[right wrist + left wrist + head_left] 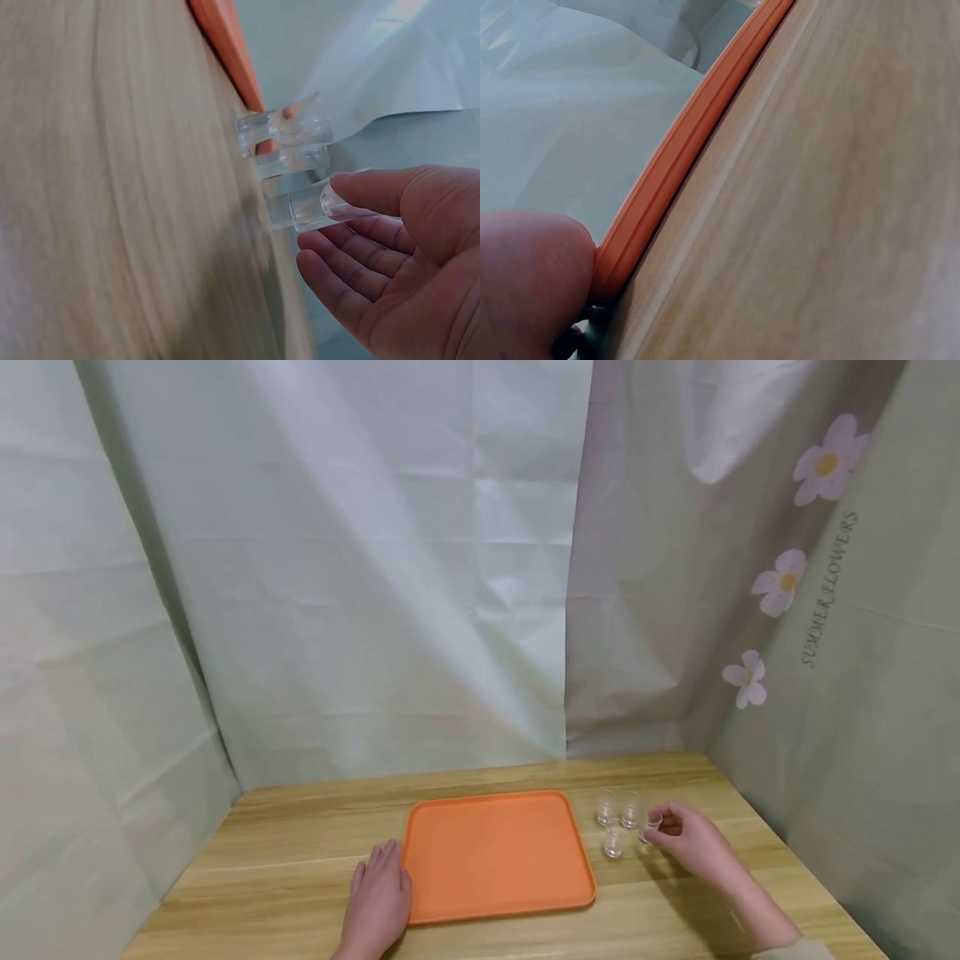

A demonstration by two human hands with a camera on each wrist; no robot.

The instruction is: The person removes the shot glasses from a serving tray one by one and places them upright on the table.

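An orange rectangular tray (495, 856) lies flat on the wooden table. My left hand (379, 897) rests on the table against the tray's left edge, fingers stretched forward; the left wrist view shows its thumb (536, 281) touching the tray's rim (675, 157). To the right of the tray, my right hand (693, 843) pinches a small clear shot glass (650, 827) near its rim between thumb and fingers. In the right wrist view the thumb (375, 191) lies on this glass (300, 208). Three similar glasses stand upright beside it, including a nearer one (613, 841).
The other two shot glasses are the back left one (605, 808) and the back right one (630, 810). Pale green curtains (390, 568) enclose the wooden table (300, 852) at the back and both sides. Flowers (777, 582) are printed on the right curtain.
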